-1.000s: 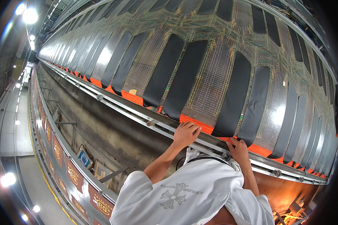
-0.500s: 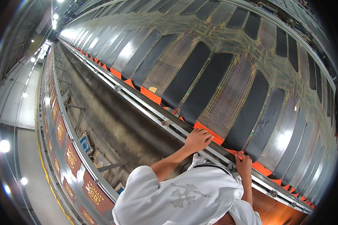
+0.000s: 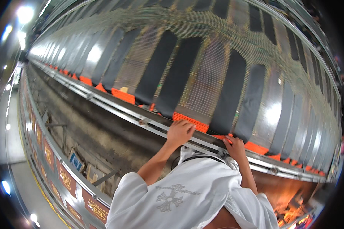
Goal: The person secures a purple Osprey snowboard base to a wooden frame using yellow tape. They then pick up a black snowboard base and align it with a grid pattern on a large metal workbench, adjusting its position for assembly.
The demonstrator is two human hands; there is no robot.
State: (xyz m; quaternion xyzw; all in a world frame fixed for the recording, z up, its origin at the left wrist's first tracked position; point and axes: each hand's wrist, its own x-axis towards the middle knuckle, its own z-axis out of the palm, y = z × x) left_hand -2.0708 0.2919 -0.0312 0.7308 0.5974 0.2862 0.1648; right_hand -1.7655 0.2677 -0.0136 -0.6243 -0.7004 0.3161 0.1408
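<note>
My left hand point(image 3: 180, 132) rests on the table's near edge, its bent fingers lying over a bright orange strip point(image 3: 191, 121). Further right, my right hand point(image 3: 236, 148) pinches a loose piece of orange tape point(image 3: 222, 137) between thumb and fingers, below the lower end of a black panel point(image 3: 228, 91). Between the hands lies a grey bare stretch of table with a fine grid of lines printed over it. Another black panel point(image 3: 179, 76) is just beyond my left hand. My right fingertips are partly hidden by the hand.
A metal rail point(image 3: 141, 123) with bolts runs along the table edge before me. Rows of dark panels continue both ways. Behind at left stands a second long table with brown printed panels point(image 3: 67, 179). A blue-framed screen point(image 3: 77, 161) sits under it.
The view has turned, so table and hands appear shifted left. My right hand has moved slightly relative to the tape, while my left stays on the orange strip.
</note>
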